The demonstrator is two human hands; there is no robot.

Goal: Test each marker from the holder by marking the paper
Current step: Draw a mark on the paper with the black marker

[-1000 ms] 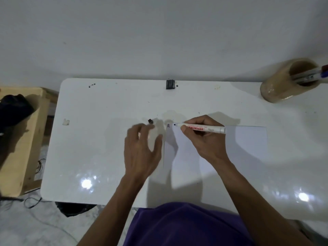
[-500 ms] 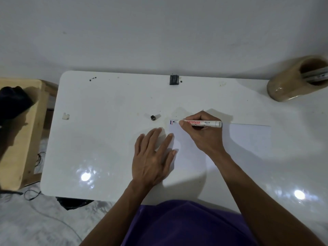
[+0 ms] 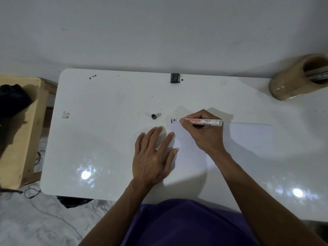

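A white sheet of paper (image 3: 248, 139) lies on the white table (image 3: 106, 139). My right hand (image 3: 204, 135) grips a white marker (image 3: 211, 121), uncapped, its dark tip at the paper's top left corner beside short blue and red marks (image 3: 172, 121). My left hand (image 3: 154, 155) lies flat, fingers spread, on the paper's left edge. A small black cap (image 3: 154, 116) rests on the table left of the marks. The tan holder (image 3: 292, 82) stands at the far right with markers (image 3: 317, 76) inside.
A black clip-like piece (image 3: 175, 78) sits at the table's far edge against the wall. A wooden stool (image 3: 19, 132) with a dark object (image 3: 12, 100) stands to the left. Cables lie on the floor (image 3: 35, 219) below.
My left hand has come down from near the cap and flattened on the paper's left edge. My right hand has kept the marker tip at the paper's corner.
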